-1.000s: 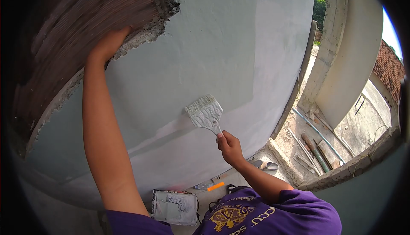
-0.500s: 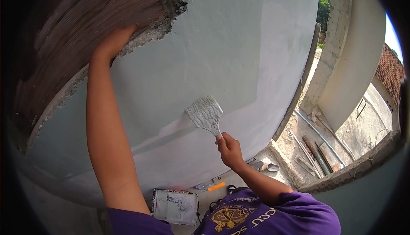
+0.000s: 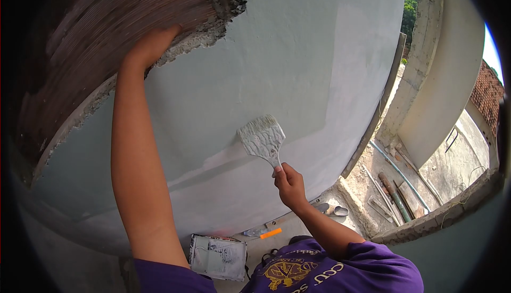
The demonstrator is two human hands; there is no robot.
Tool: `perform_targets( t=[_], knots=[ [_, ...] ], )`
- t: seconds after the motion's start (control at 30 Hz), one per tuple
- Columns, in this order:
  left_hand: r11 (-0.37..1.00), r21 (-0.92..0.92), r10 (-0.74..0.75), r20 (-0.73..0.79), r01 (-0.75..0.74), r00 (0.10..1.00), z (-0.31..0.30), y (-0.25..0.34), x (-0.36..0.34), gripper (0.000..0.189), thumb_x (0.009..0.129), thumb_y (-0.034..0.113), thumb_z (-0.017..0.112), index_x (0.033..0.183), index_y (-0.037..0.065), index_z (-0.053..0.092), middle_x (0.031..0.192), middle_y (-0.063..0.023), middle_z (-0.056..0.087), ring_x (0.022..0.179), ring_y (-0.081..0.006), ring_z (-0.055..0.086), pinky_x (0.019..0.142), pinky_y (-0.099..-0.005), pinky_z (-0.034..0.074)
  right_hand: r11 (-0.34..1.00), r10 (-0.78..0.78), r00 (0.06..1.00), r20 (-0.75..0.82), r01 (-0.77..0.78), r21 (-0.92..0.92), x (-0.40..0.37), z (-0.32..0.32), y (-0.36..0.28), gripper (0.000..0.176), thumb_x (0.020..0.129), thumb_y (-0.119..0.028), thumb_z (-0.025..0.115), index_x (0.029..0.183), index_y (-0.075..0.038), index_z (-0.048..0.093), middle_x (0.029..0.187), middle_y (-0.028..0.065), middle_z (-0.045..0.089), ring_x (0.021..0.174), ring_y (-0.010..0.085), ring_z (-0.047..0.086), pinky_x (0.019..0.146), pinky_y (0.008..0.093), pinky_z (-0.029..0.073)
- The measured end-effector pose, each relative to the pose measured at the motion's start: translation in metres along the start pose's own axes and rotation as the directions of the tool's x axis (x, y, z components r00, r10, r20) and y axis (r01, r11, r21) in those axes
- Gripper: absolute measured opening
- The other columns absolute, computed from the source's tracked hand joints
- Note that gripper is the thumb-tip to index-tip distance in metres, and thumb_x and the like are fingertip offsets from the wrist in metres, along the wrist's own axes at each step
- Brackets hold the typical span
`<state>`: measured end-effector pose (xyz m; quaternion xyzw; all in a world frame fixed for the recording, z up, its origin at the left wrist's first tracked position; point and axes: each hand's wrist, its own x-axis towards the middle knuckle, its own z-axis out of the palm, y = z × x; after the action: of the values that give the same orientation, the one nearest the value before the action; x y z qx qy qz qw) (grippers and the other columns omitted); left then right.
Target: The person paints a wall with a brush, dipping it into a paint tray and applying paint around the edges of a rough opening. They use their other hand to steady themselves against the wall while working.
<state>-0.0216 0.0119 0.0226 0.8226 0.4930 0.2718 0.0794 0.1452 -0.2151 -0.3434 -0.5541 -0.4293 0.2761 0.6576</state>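
Note:
My right hand [image 3: 290, 186] is closed around the handle of a wide, flat paintbrush [image 3: 263, 139] smeared with pale paint. Its bristles point up and to the left at the pale grey-green wall [image 3: 277, 69]; they look to be touching it. Raised at the upper left, my left hand [image 3: 151, 47] lies at the rough, broken edge of the wall, against a dark ribbed surface [image 3: 122, 21]. Its visible fingers stretch out to the right, and the rest are hidden. Below the wall stands a paint-stained tray [image 3: 219, 258] with pale paint in it.
An orange strip-like object [image 3: 270, 233] lies on the floor beside the tray, with a pair of shoes [image 3: 335, 210] farther right. Pipes and boards [image 3: 396, 197] lie past the wall's right end. A concrete post [image 3: 415, 75] rises there, above a low ledge [image 3: 447, 213].
The paintbrush has moved slightly up the wall, its bristles showing more fully. My left hand stays at the broken edge. The whole view has shifted a little.

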Motion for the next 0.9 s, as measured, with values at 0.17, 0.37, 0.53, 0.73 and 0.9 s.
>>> perform_targets(
  t=[0.17,0.37,0.53,0.73,0.9],
  knots=[
    [1.000,0.014,-0.015,-0.021,0.015,1.000,0.000,0.007,-0.007,0.061,0.092,0.047,0.039,0.124,-0.002,0.058,0.124,-0.0220,0.060,0.110,-0.0315,0.057,0.096,-0.0356,0.040,0.996,0.017,1.000,-0.018,-0.019,-0.091,-0.002,0.003,0.021,0.038,0.101,-0.029,0.047,0.074,-0.004,0.050,0.056,-0.0033,0.040,0.053,0.0046,0.037,0.048,0.0239,0.030],
    [0.999,0.028,0.023,0.000,-0.023,1.000,-0.001,0.000,-0.003,0.061,0.091,0.047,0.041,0.123,-0.002,0.058,0.122,-0.0222,0.060,0.109,-0.0321,0.058,0.097,-0.0362,0.039,0.997,0.068,0.997,-0.022,-0.069,-0.035,-0.017,-0.007,0.026,0.037,0.099,-0.029,0.050,0.075,-0.002,0.054,0.052,0.0010,0.045,0.050,0.0074,0.039,0.047,0.0282,0.033],
    [1.000,-0.003,-0.024,-0.019,0.024,1.000,0.000,0.006,-0.009,0.060,0.091,0.047,0.041,0.122,-0.001,0.059,0.121,-0.0225,0.061,0.109,-0.0321,0.058,0.096,-0.0362,0.040,1.000,-0.013,1.000,-0.019,0.012,-0.014,0.000,-0.003,-0.002,0.037,0.100,-0.028,0.049,0.074,-0.003,0.052,0.054,-0.0025,0.041,0.051,0.0048,0.036,0.047,0.0249,0.030],
    [1.000,0.019,0.009,-0.040,-0.008,0.999,0.002,-0.003,0.004,0.061,0.091,0.048,0.042,0.123,-0.002,0.058,0.121,-0.0223,0.061,0.109,-0.0310,0.058,0.097,-0.0359,0.039,0.991,0.073,0.997,-0.025,-0.075,-0.112,-0.013,-0.008,0.035,0.036,0.099,-0.029,0.050,0.075,-0.002,0.054,0.053,-0.0002,0.046,0.051,0.0067,0.041,0.048,0.0265,0.033],
    [1.000,-0.022,-0.010,-0.005,0.009,1.000,0.000,0.000,-0.002,0.061,0.092,0.047,0.041,0.124,-0.003,0.057,0.122,-0.0218,0.061,0.111,-0.0294,0.057,0.098,-0.0348,0.039,0.996,0.071,0.997,-0.034,-0.073,-0.053,-0.016,-0.013,0.035,0.036,0.098,-0.030,0.051,0.076,-0.002,0.056,0.053,0.0022,0.049,0.049,0.0085,0.044,0.048,0.0281,0.036]
  ],
)
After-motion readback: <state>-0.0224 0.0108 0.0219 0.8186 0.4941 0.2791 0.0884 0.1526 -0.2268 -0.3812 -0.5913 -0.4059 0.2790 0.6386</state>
